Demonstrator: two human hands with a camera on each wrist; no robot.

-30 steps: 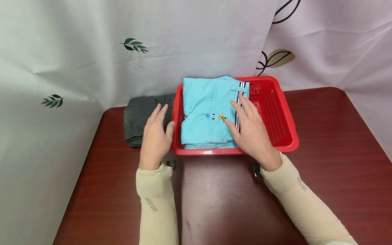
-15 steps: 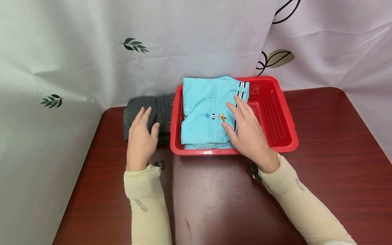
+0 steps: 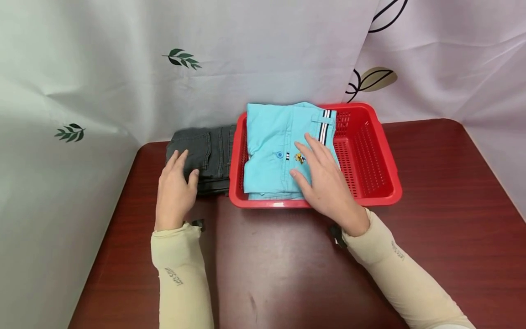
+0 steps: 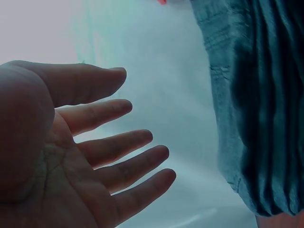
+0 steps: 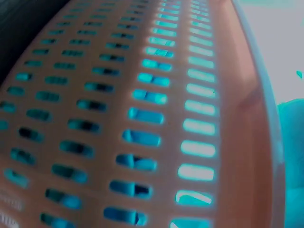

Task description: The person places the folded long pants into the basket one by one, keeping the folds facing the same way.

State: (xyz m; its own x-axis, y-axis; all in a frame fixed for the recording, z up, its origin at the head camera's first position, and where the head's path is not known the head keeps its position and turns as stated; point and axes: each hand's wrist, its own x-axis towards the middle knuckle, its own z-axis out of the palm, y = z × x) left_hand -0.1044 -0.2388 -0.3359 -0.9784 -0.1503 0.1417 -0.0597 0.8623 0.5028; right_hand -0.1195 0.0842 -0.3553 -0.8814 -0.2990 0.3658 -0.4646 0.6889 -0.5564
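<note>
In the head view my left hand (image 3: 176, 196) hovers at the front left of a stack of dark grey folded trousers (image 3: 191, 148), fingers extended. The left wrist view shows its spread fingers and palm (image 4: 71, 171) apart from the layered folds of those trousers (image 4: 266, 104). My right hand (image 3: 328, 187) is over light blue folded trousers (image 3: 267, 130) with a striped waistband, a blue button and a small yellow motif. Its fingers are spread and grip nothing; whether they touch the cloth I cannot tell. These trousers lie in the left part of a red plastic basket (image 3: 380, 199).
The right wrist view is filled by the basket's slotted wall (image 5: 242, 123). A reddish-brown wooden table (image 3: 448, 183) carries everything. White curtain-like cloth (image 3: 263, 45) with leaf prints hangs behind and at both sides. The dark stack sits against the basket's left side.
My left hand has moved left, from beside the basket's left edge to the front of the dark trousers. My right hand has shifted slightly left and nearer. The clothes and basket stay put.
</note>
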